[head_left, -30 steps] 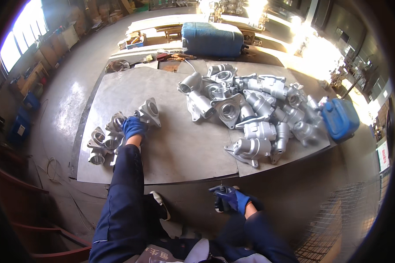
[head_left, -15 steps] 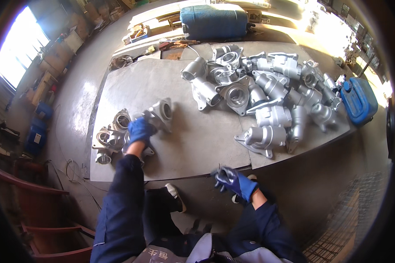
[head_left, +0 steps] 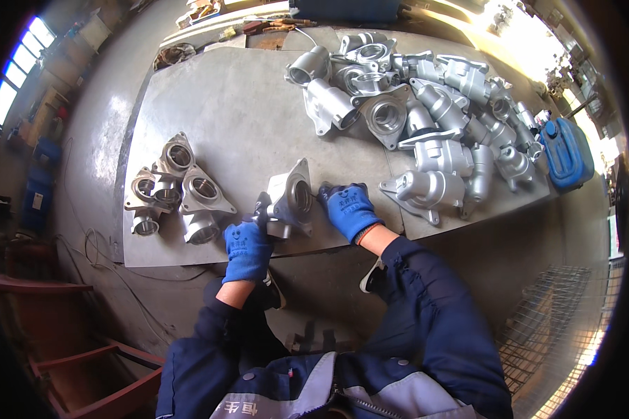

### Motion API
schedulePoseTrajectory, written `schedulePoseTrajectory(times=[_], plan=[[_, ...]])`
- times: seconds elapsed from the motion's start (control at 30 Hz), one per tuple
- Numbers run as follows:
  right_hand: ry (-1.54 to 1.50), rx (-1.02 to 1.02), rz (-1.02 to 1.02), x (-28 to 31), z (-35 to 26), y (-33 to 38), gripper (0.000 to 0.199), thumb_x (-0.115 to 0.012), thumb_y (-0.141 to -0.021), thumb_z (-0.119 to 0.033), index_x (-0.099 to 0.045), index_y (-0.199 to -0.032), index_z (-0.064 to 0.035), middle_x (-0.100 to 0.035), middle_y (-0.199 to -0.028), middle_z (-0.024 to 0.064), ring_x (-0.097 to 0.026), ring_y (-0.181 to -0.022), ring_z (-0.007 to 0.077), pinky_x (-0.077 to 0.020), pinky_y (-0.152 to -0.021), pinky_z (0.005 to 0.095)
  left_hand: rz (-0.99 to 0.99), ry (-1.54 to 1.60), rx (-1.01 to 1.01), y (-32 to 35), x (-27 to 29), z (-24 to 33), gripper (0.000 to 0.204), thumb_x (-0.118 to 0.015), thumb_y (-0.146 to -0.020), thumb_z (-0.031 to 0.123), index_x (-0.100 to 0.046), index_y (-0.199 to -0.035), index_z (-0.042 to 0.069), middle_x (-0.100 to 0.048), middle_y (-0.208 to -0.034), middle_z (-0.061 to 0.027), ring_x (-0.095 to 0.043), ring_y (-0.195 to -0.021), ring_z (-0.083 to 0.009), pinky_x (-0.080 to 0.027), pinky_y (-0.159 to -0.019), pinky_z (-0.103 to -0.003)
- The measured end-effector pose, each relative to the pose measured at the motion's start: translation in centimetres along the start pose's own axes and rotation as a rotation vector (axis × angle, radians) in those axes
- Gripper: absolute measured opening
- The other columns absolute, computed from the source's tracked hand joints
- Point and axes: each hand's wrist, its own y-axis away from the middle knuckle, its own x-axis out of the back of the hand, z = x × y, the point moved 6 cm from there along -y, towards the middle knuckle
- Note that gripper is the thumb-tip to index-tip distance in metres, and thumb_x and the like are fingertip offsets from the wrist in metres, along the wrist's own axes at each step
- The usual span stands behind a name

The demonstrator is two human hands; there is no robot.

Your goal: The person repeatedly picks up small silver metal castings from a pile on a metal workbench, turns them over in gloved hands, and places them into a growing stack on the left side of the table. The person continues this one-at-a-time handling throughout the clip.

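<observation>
Grips with the dark-coated fingers (head_left: 261, 207) of the left hand (head_left: 249, 241) the left side of a silver flanged pipe casting (head_left: 281, 195), placed just right of those fingers, on or barely above the table (head_left: 237, 91), with its flange upright and its round bore turned toward the right hand (head_left: 351, 208). Aims the right fingers back at that flange, slightly bent and just beside it; cannot tell whether touching, nor how far closed underneath. Wears blue knit gloves (head_left: 246, 253) on both hands, with bare wrists and dark blue sleeves (head_left: 433, 286) behind them.

Has to the left of the left fingers a tight cluster of similar castings (head_left: 217, 201), with short pipe stubs pointing toward the near edge. Has beyond and to the right of the right fingers a far larger heap of silver castings (head_left: 440, 155), touching and overlapping. Farther right, past the heap, has a blue jerrycan (head_left: 567, 155). Straight beyond the fingers, shows hand tools (head_left: 276, 26) by the far edge and part of a blue drum (head_left: 349, 10) behind. Below and left of the left fingers, shows a reddish metal frame (head_left: 105, 355); below and right of the right fingers, wire mesh (head_left: 545, 307).
</observation>
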Motion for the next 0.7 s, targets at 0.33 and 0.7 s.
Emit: schedulePoseTrajectory(times=[0.33,0.7], plan=[[-0.200,-0.137,-0.292,2.6,-4.5,3.6,0.017,-0.052,-0.085,-0.015,-0.064,-0.095,-0.0087,-0.070,-0.085,0.0163,-0.068,-0.077,0.0361,-0.0520,-0.070,0.0466,0.013,-0.008,-0.034,-0.4,-0.2,-0.1,0.069,-0.056,-0.086,0.015,-0.027,-0.148,0.012,-0.065,-0.079,-0.0132,-0.065,-0.065,-0.0299,-0.044,-0.058,-0.045],[0.194,0.280,-0.171,6.7,-1.2,-5.8,0.018,-0.052,-0.087,-0.016,-0.068,-0.094,-0.0124,-0.071,-0.084,0.0109,-0.070,-0.076,0.0278,-0.0516,-0.064,0.0428,-0.067,-0.013,-0.190,-0.9,0.5,-0.3,0.065,-0.054,-0.084,0.011,-0.031,-0.144,0.002,-0.065,-0.079,-0.0147,-0.063,-0.063,-0.0301,-0.045,-0.058,-0.045]])
